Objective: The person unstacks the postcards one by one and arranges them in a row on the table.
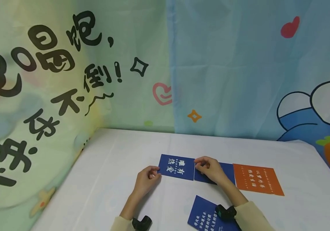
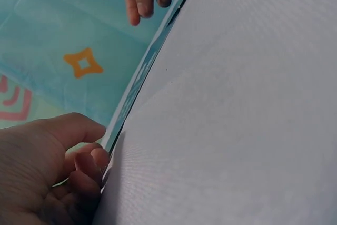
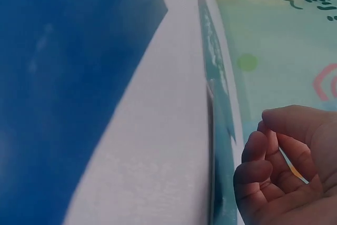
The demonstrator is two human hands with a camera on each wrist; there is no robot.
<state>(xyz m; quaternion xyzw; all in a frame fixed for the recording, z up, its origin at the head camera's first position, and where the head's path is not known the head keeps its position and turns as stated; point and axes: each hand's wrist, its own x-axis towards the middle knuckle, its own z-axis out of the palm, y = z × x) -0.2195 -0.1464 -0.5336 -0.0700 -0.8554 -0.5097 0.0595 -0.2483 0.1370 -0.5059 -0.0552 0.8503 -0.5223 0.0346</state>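
A blue card with white lettering [image 1: 176, 167] lies on the white table, at the left end of a row. My left hand [image 1: 148, 179] pinches its left edge; in the left wrist view, that hand's thumb and fingertips [image 2: 90, 164] meet the card's edge. My right hand [image 1: 211, 169] is over a second blue card [image 1: 227, 170] beside the first and partly covers it. In the right wrist view, the right hand [image 3: 284, 162] has loosely curled fingers with nothing between them, apart from the cards. An orange card [image 1: 258, 179] adjoins the second blue card.
Nearer the front of the white table [image 1: 95, 192], another blue card [image 1: 204, 215] lies tilted, partly under the right wrist and its black wrist camera [image 1: 225, 212]. Printed cloth [image 1: 225, 80] hangs behind the table and along its left side.
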